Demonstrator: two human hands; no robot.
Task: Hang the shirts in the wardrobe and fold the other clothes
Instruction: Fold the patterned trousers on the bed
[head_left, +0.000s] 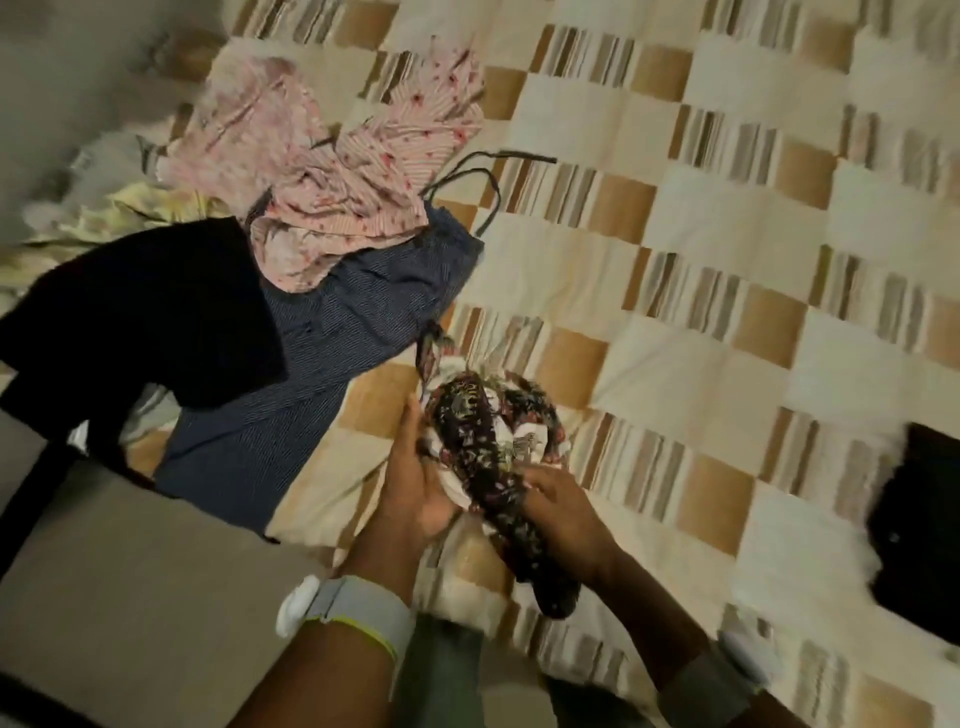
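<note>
A: Dark floral garment (488, 457), bunched above the bed (727, 270). Our left hand (421, 483) cups it from beside; our right hand (556, 504) grips its trailing end. Step, we judge: folding.

B: Next, shake it flat first. Containers?

A: None visible. Pink shirt (332, 171) and navy garment (332, 332) wait piled beyond.

Dark floral garment (488, 447), pink starred cloth (332, 171), navy pinstriped cloth (332, 322), cream-and-tan checked bedcover (675, 260).

Black garment (919, 530) cut off at right edge; floral garment (493, 447) motion-blurred, type unclear.
</note>
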